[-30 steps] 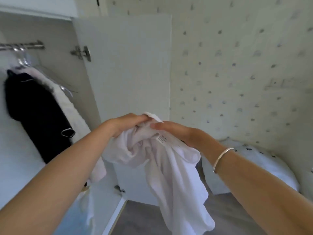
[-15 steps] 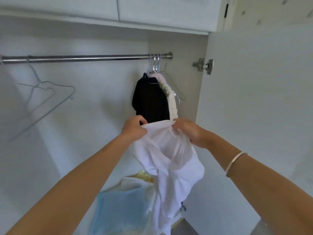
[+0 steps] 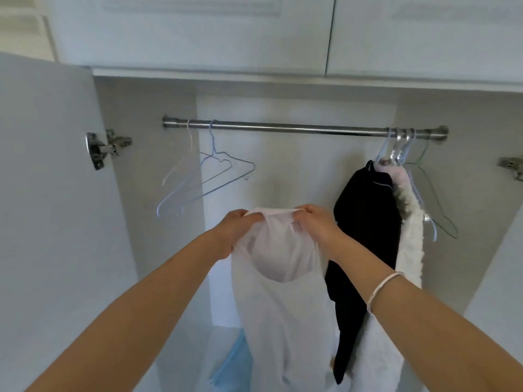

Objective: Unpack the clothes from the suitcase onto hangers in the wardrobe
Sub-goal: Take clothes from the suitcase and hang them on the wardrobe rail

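I hold a white garment (image 3: pixel 283 292) up in front of the open wardrobe. My left hand (image 3: pixel 236 229) grips its neck edge on the left, my right hand (image 3: pixel 317 224) grips it on the right, stretching the opening between them. The rest hangs down. Above runs a metal rail (image 3: pixel 297 129). Bare wire hangers (image 3: pixel 209 176) hang at its left end. At its right end hang a black garment (image 3: pixel 365 216) and a white fluffy garment (image 3: pixel 411 230), with another bare hanger (image 3: pixel 435 202) beside them. The suitcase is out of sight.
The left wardrobe door (image 3: pixel 48 193) stands open, with a hinge (image 3: pixel 104 147) on its inner face. Shut upper cabinet doors (image 3: pixel 198 29) sit above the rail. A light blue item (image 3: pixel 235 363) lies low inside the wardrobe.
My view has swung left to face the wardrobe squarely. Both hands have spread the white garment's neck wider and lifted it toward the rail.
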`<state>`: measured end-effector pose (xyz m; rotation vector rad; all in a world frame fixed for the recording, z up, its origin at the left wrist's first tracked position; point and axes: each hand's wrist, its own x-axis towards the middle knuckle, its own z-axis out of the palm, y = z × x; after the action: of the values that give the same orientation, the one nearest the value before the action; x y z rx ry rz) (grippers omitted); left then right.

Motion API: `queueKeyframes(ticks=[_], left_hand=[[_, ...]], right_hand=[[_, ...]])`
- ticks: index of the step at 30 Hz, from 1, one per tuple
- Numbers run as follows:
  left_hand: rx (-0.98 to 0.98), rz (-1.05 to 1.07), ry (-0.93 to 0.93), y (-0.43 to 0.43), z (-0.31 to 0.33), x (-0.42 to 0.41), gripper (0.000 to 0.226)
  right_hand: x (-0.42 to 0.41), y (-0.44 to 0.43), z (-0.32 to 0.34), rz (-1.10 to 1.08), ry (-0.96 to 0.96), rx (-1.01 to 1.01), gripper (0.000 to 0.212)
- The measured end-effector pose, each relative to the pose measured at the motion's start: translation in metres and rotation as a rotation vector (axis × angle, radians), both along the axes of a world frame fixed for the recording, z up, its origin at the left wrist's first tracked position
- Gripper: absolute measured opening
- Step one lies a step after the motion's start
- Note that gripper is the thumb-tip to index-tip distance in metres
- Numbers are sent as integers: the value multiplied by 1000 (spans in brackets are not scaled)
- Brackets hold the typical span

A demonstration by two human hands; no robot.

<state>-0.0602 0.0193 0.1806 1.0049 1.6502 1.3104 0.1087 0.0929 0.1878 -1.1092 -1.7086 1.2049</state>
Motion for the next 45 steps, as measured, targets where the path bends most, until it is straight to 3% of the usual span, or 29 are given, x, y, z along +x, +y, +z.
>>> queueKeyframes(ticks=[4, 9, 13, 16, 26, 29, 31, 33, 36, 45], left_hand=[[60, 73, -104, -17, 2, -23, 15], [44, 273, -61, -32, -1, -71, 15], [-20, 296, -34, -41, -6, -110, 13], [-82, 252, 4, -43, -5, -139, 12], [-68, 126, 55, -22, -2, -204, 11], [-68, 63, 40, -14, -1, -210, 23], [-76, -21, 26, -12, -1, -207, 17], [-109, -117, 24, -7, -3, -202, 11], [-158, -181, 115, -2, -6, -196, 22], [-94, -13, 132, 39, -11, -171, 16]], right_hand=[[-49, 2, -2, 165, 22, -46, 31], [-126, 2, 7, 297, 117, -169, 31], [-182, -2, 10, 368, 204, -309, 44], [-228, 0, 9, 383, 266, -395, 18], [-326, 27, 3, 342, 354, -543, 20], [-330, 34, 5, 271, 435, -596, 27], [-321, 41, 8, 234, 491, -634, 27], [-305, 52, 13, 205, 461, -593, 22], [-280, 69, 21, 153, 369, -477, 33], [-191, 86, 38, 126, 223, -251, 21]])
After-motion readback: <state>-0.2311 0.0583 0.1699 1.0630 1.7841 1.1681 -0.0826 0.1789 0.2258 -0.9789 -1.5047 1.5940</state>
